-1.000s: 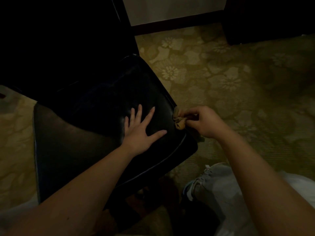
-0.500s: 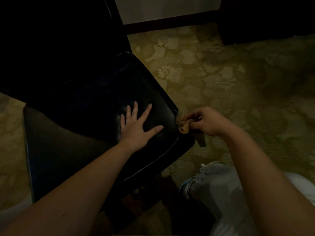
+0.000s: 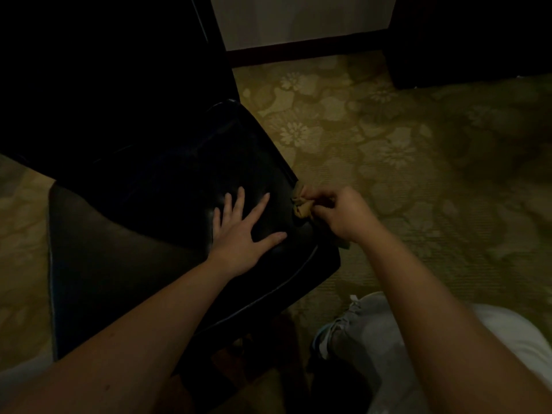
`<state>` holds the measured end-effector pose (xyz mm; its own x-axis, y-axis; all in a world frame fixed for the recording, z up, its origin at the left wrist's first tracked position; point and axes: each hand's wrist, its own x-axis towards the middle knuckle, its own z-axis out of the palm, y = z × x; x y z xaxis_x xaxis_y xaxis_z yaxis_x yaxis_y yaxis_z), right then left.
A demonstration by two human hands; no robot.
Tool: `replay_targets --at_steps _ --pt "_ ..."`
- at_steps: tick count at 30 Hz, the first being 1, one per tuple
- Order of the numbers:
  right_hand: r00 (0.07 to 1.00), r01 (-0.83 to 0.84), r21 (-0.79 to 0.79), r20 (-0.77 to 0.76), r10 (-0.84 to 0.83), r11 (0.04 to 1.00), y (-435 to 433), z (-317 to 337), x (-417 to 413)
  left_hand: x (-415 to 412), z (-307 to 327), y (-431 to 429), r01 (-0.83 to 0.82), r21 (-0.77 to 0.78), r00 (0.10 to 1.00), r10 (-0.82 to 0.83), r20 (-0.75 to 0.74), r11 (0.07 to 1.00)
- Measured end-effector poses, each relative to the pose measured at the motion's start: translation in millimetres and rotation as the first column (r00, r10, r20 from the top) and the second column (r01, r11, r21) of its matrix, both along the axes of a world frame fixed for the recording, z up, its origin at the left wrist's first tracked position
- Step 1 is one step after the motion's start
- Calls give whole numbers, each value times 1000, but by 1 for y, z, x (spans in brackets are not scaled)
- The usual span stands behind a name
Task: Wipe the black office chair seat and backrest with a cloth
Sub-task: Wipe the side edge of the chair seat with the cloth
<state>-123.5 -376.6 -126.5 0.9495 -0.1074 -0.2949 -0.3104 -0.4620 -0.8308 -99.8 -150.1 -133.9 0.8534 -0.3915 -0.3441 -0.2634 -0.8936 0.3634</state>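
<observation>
- Your left hand (image 3: 239,237) lies flat on the black chair seat (image 3: 167,204), fingers straight and spread, grasping nothing.
- Your right hand (image 3: 343,215) pinches a bunched tan cloth (image 3: 302,204) in curled fingers, pressing it against the seat's right edge.
- The backrest (image 3: 104,70) rises dark beyond the seat.
- The chair stands on floral carpet (image 3: 418,174); a grey shoe (image 3: 352,327) sits beside its near corner.

Light: dim and yellowish, brightest on the wall (image 3: 298,19) strip and the carpet (image 3: 388,144).
Shadows: backrest (image 3: 104,70) lost in black; seat (image 3: 179,174) shows only a faint sheen.
Sharpness: soft and grainy, with lines bending toward the edges.
</observation>
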Motion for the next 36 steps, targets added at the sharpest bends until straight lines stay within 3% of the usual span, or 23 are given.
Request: replay_targets --at_steps 4,8,14,19,28,32,36 --pt "972 -200 43 -117 204 979 -20 16 -18 -2 -4 4 18 -15 999 -18 37 1000" --pt "964 -239 41 -108 242 970 -24 15 -25 -3 -5 9 38 -35 998 -37 51 999" --pt "990 -132 -90 37 136 987 -6 1 -9 -5 -6 11 49 -12 996 -48 74 999" --pt "1000 9 23 19 -9 1000 6 -1 0 -4 -6 10 40 -15 998 -39 50 999" --pt "976 -189 57 -97 194 980 -27 2 -25 -3 -4 3 10 -18 998 -9 59 1000" --pt "990 -138 -42 -35 137 989 -21 -2 -20 -1 -1 0 -10 -18 999 11 36 1000" --pt "996 11 4 85 -11 1000 -3 -9 -11 0 1 -3 -35 -11 999 36 25 999"
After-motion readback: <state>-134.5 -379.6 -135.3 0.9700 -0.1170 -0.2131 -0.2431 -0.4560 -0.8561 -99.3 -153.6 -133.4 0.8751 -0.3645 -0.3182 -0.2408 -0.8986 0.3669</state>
